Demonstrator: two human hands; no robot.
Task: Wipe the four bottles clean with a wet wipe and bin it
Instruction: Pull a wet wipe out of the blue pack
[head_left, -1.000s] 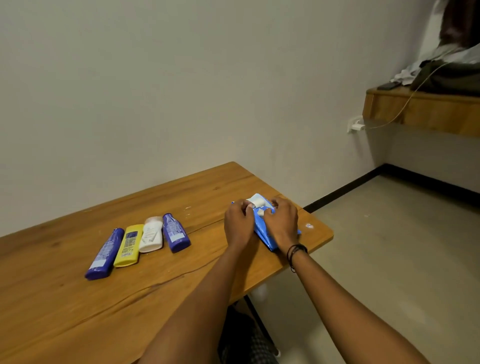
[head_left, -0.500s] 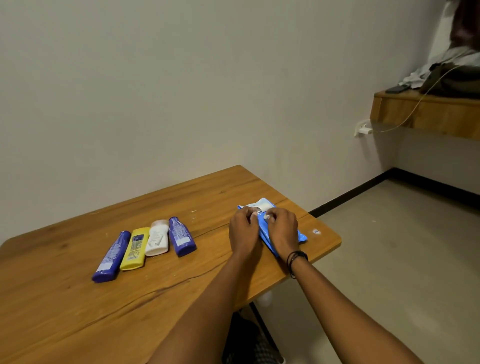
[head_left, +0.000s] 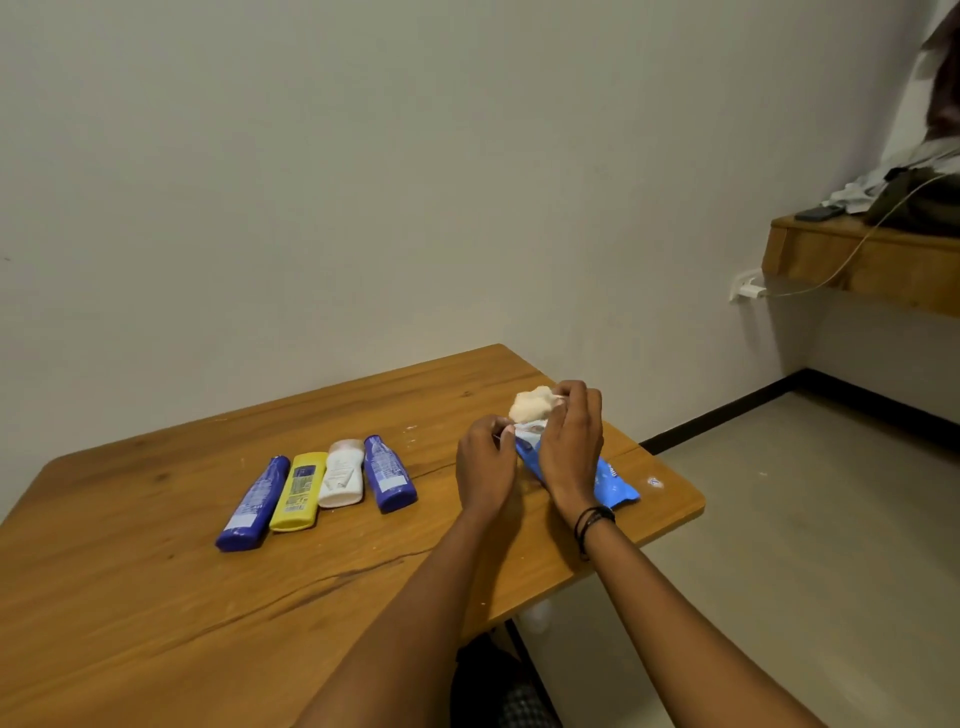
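Observation:
Several bottles lie side by side on the wooden table (head_left: 156, 597): a long blue bottle (head_left: 254, 504), a yellow bottle (head_left: 300, 491), a white bottle (head_left: 342, 473) and a short blue bottle (head_left: 388, 480). To their right lies a blue wet-wipe pack (head_left: 608, 480). My left hand (head_left: 485, 465) pinches the pack's open flap near its top. My right hand (head_left: 571, 441) is raised over the pack and grips a bunched white wet wipe (head_left: 530, 404) that sticks up from the opening.
The table's right edge and corner (head_left: 691, 506) are just past the pack, with bare floor (head_left: 805, 519) beyond. A wooden shelf (head_left: 857, 260) with clothes, a phone and a charging cable hangs on the right wall. A dark thing sits under the table (head_left: 493, 686).
My right hand has lifted and drawn a white wipe up out of the pack. My left hand still holds the pack at its opening. The bottles have not moved.

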